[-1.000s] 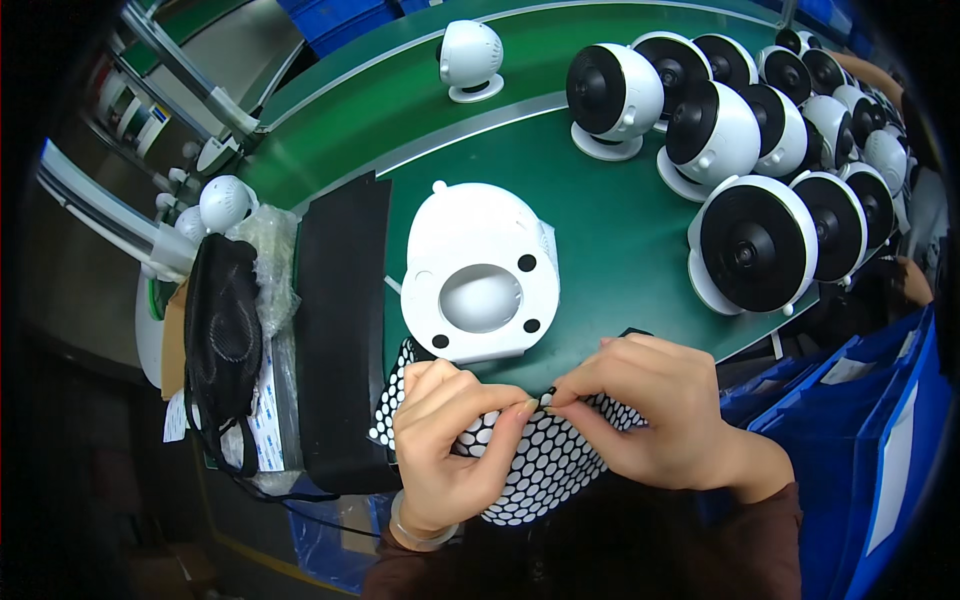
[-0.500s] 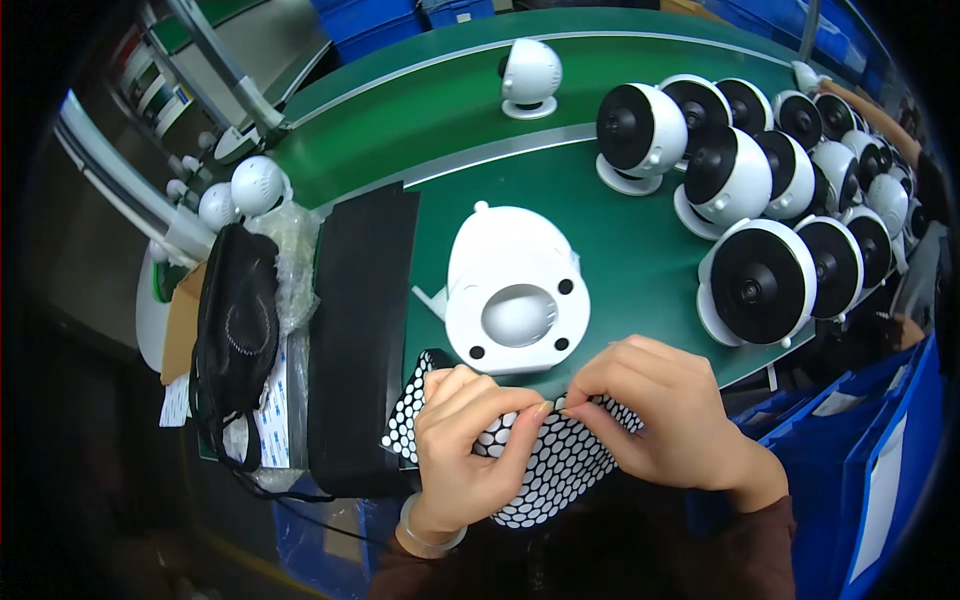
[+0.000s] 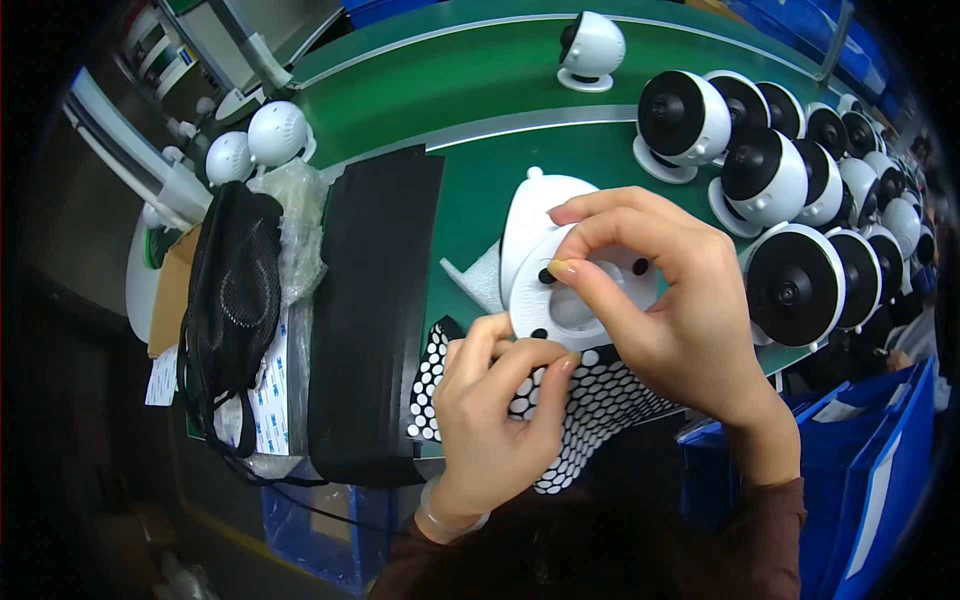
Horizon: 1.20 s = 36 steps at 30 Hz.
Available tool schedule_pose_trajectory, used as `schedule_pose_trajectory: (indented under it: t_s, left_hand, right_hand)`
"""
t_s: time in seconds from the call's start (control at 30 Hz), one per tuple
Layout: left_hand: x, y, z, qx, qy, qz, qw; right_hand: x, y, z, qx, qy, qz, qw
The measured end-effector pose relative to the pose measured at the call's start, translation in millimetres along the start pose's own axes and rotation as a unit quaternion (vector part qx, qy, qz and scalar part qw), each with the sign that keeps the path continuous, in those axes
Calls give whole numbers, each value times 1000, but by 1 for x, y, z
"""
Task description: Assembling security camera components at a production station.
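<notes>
Green bench (image 3: 470,200): right hand (image 3: 665,310) pinches a dot at the white base (image 3: 560,270), twelve o'clock of the left hand (image 3: 490,420), whose fingers curl on the dot sheet (image 3: 590,410); dot may land crooked.

The right hand (image 3: 660,310) covers much of the white camera base (image 3: 545,235), hiding its right holes. The left hand (image 3: 495,410) conceals the middle of the dotted sticker sheet (image 3: 600,400). Far right, the row of white dome cameras (image 3: 905,215) blurs, shrinking beyond counting.
</notes>
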<state>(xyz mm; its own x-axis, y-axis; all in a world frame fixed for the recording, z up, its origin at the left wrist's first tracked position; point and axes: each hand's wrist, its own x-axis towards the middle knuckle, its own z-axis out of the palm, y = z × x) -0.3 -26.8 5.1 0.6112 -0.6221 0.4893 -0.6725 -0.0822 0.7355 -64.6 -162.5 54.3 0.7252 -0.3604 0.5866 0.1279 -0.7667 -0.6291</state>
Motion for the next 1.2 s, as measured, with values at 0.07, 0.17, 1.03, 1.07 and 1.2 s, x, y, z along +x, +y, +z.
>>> schedule_pose_trajectory:
  t_s: [0.07,0.17,1.03,1.07,1.2]
  left_hand:
    - [2,4,-1,-30,-11,-9,999]
    - [2,3,-2,-35,-8,-4,999]
    - [9,-4,-4,-67,-30,23,997]
    - [9,-5,-5,-68,-22,33,997]
    - [14,-9,-12,-115,-50,14,992]
  right_hand:
    - [2,-5,3,8,-1,25,1000]
    - [2,-4,4,-8,6,21,1000]
    - [40,7,-22,24,-216,56,974]
    - [43,8,-20,15,-224,32,974]
    - [68,10,-23,-54,-361,-3,931]
